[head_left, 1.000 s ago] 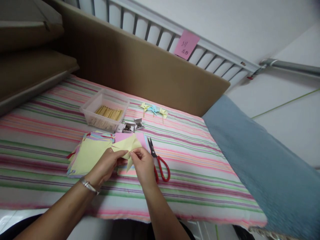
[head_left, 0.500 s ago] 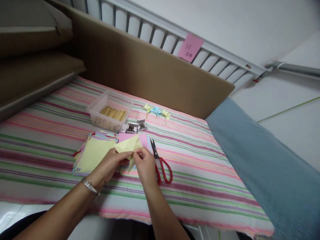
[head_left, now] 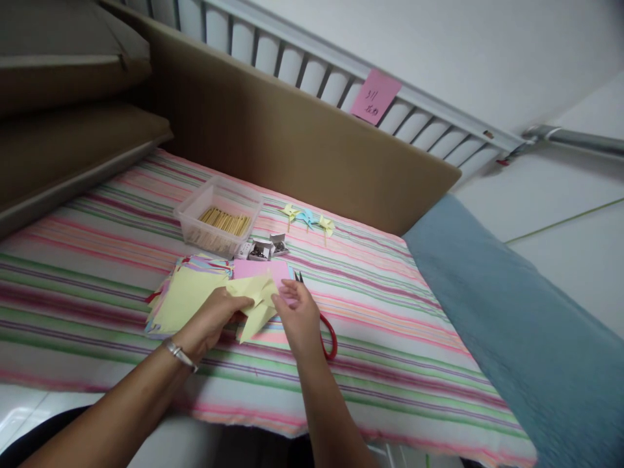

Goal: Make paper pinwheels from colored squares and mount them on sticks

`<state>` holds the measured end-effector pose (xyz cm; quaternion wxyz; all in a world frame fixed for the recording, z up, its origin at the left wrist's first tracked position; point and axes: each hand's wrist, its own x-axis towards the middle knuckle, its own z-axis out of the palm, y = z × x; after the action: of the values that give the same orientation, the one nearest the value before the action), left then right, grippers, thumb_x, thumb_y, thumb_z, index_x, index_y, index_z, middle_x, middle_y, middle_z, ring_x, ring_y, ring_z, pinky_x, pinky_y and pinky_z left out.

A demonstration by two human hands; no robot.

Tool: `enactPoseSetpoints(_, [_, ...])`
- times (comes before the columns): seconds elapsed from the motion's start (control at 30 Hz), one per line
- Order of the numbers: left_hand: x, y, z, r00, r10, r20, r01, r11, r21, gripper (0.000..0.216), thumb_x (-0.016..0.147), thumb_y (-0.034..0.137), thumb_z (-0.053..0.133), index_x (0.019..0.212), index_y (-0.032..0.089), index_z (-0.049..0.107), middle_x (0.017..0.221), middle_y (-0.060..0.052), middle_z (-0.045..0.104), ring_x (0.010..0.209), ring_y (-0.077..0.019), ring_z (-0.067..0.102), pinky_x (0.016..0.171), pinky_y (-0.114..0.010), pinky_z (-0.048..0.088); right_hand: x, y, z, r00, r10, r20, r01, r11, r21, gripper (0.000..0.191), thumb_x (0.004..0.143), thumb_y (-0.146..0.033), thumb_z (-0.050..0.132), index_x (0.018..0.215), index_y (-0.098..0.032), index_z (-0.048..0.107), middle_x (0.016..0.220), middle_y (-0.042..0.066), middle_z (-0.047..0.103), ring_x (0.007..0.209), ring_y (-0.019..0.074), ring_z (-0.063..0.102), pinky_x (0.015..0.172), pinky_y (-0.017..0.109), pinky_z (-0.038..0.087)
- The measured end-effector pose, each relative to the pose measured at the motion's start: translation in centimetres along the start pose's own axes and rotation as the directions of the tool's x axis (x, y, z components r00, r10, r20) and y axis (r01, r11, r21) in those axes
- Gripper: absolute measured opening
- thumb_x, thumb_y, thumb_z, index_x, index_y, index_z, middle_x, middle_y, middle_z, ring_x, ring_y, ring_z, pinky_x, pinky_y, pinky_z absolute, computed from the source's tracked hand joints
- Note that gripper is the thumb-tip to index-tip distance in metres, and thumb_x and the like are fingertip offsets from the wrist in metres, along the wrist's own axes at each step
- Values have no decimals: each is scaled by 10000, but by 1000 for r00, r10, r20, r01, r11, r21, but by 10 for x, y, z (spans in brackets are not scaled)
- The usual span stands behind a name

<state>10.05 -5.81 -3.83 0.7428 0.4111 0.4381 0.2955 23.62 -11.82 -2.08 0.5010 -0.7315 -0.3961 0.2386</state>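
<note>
A yellow paper pinwheel (head_left: 258, 305), with bent-over blades, is held above the paper piles. My left hand (head_left: 219, 315) pinches it from the left, thumb on top and the other fingers hidden beneath. At its right edge is my right hand (head_left: 303, 315), the thumb at a blade and the fingers spread apart from the thumb. Red-handled scissors (head_left: 331, 338) lie partly covered behind my right hand. Under the pinwheel sits a pink sheet pile (head_left: 266, 268); to its left lies a stack of yellow and other coloured paper (head_left: 188, 302).
A clear plastic box (head_left: 217, 237) of wooden sticks stands behind the papers. Beside it are small boxes (head_left: 260, 250) of dark metal pieces. Three finished pinwheels (head_left: 306, 218) lie near the brown board (head_left: 292, 143). A striped cloth (head_left: 390, 312) covers the table.
My right hand has let its pinch go and moved slightly right, fingers spreading. The pinwheel's blades now show more openly. My right hand covers more of the scissors.
</note>
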Motion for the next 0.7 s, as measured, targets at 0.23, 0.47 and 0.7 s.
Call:
enactPoseSetpoints(0.23, [-1, 1, 1, 994, -72, 80, 65, 994, 87, 215, 585, 217, 654, 769, 106, 652, 572, -28, 636, 447, -137, 549, 443, -244, 407, 1, 2, -7, 892, 170, 419, -331, 876, 350, 862, 586, -174, 706, 1365, -195, 338, 765, 1, 673, 667, 185, 634, 660, 304, 477])
enactPoseSetpoints(0.47, [-2, -5, 4, 984, -151, 99, 137, 982, 134, 167, 615, 245, 628, 700, 101, 632, 453, -12, 574, 350, -120, 471, 367, -225, 325, 0, 5, -8, 878, 185, 442, -349, 879, 325, 841, 569, -144, 685, 1351, -200, 382, 669, -32, 659, 553, 151, 606, 556, 259, 464])
enactPoseSetpoints(0.7, [-7, 0, 6, 986, -45, 161, 55, 997, -59, 282, 601, 249, 714, 848, 115, 682, 646, -62, 696, 523, -165, 605, 470, -238, 413, 1, 6, -2, 903, 182, 389, -354, 829, 434, 801, 558, -181, 688, 1305, -193, 401, 660, -37, 680, 510, 165, 614, 513, 261, 468])
